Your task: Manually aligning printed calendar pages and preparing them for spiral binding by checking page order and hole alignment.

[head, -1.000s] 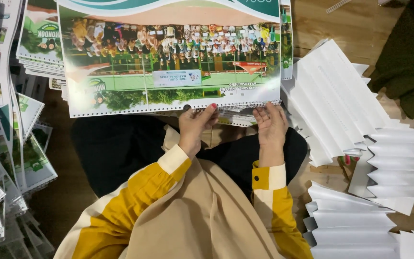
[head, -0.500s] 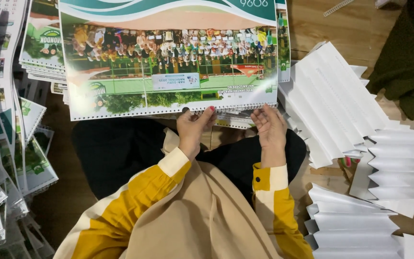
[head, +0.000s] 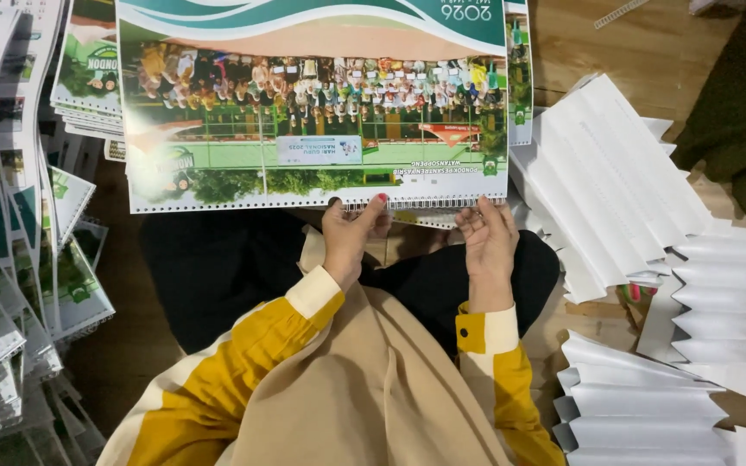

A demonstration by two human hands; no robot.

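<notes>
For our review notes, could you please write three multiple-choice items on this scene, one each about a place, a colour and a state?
1. Where are the fanned white sheets? A left of the person; B right of the person; C on the lap.
2. What colour are the sleeves? A blue; B red; C yellow with cream cuffs.
3. How do the left hand and right hand meet the printed calendar sheet? A fingers at its near bound edge; B both clear of it; C only one touches.
Answers: B, the white stacks lie on the right; C, yellow arms end in cream cuffs; A, both hands' fingertips reach the spiral edge.
</notes>
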